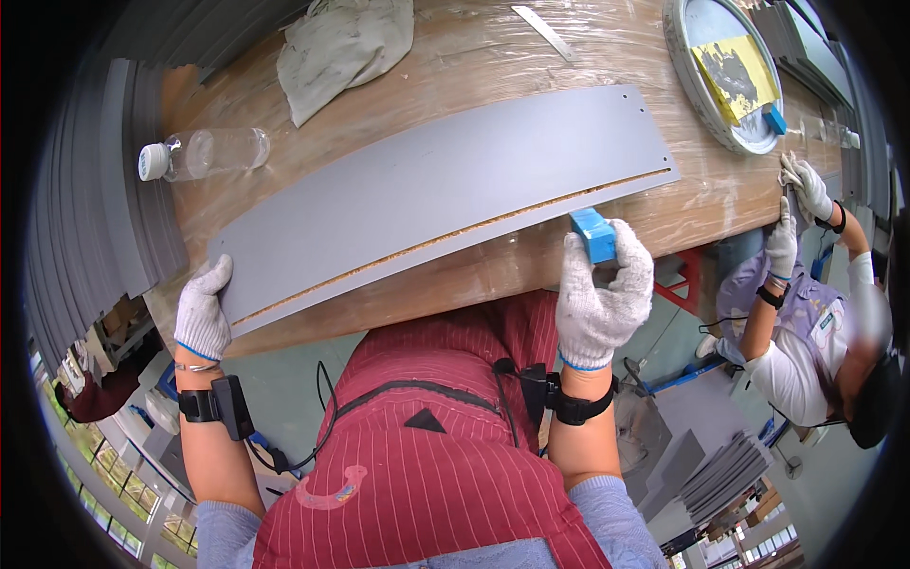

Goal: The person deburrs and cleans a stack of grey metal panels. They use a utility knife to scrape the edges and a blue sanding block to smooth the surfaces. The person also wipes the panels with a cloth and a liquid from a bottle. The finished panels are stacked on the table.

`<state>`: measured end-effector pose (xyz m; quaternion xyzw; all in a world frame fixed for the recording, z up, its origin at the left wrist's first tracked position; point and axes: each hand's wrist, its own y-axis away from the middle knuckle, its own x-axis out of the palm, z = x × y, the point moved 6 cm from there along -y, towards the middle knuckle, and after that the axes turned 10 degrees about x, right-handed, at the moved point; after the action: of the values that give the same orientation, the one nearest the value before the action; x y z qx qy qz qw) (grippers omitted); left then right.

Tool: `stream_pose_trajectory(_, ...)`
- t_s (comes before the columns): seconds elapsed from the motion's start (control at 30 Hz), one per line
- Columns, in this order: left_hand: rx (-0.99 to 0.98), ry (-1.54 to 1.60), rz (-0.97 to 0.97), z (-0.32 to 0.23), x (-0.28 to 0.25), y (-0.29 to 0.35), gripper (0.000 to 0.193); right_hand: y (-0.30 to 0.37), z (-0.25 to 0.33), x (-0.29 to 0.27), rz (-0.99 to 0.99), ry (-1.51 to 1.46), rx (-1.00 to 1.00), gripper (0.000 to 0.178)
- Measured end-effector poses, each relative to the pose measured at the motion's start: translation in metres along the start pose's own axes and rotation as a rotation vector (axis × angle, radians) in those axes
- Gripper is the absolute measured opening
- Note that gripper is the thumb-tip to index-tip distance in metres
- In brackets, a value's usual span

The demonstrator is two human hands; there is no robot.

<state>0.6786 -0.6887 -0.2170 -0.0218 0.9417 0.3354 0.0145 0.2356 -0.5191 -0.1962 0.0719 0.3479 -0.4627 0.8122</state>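
Observation:
A long grey panel (427, 180) lies slantwise on the plastic-wrapped table, with a narrow groove of bare chipboard along its near side and small holes at its right end. My left hand (204, 308), in a white knitted glove, grips the panel's left end, thumb on top and fingers partly hidden at the edge. Between the thumb and fingers of my gloved right hand (605, 299) is a small blue block (594, 235), held at the panel's near edge toward its right end. Whether the block touches the panel I cannot tell.
Grey panels (104, 180) are stacked at the left, beside a clear bottle (213, 154) lying down. A crumpled cloth (346, 52), a metal strip (545, 33) and a round tub lid (675, 57) with a smeared yellow sheet (735, 76) lie farther back. A gloved co-worker (806, 284) works at the right.

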Motion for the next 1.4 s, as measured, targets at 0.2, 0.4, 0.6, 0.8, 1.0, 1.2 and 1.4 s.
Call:
stream_pose_trajectory(0.2, -0.013, 0.019, 0.012, -0.001, 0.004, -0.004, 0.034, 0.008, 0.01, 0.004, 0.023, -0.044, -0.066, 0.043)
stream_pose_trajectory(0.4, -0.001, 0.048, 0.016, -0.001, 0.005, -0.006, 0.034, 0.007, 0.017, 0.009, 0.049, 0.037, -0.119, 0.043)
stream_pose_trajectory(0.6, -0.019, 0.021, 0.061, 0.004, -0.004, -0.011, 0.036, 0.003, -0.004, 0.008, -0.139, -0.153, 0.052, 0.04)
stream_pose_trajectory(0.8, -0.013, 0.025, 0.059, 0.0, 0.003, -0.005, 0.032, 0.049, 0.061, 0.034, 0.251, -0.137, -0.096, 0.043)
stream_pose_trajectory(1.0, -0.017, 0.078, 0.058, -0.003, -0.004, 0.004, 0.033, 0.042, 0.051, 0.025, 0.093, -0.219, 0.014, 0.04)
stream_pose_trajectory(1.2, -0.04, 0.167, 0.096, -0.007, 0.003, 0.016, 0.039, 0.068, 0.093, 0.035, 0.254, -0.173, -0.206, 0.044)
stream_pose_trajectory(1.4, -0.023, 0.199, 0.118, -0.017, 0.004, 0.031, 0.039, 0.111, 0.162, 0.05, 0.527, -0.3, -0.435, 0.044)
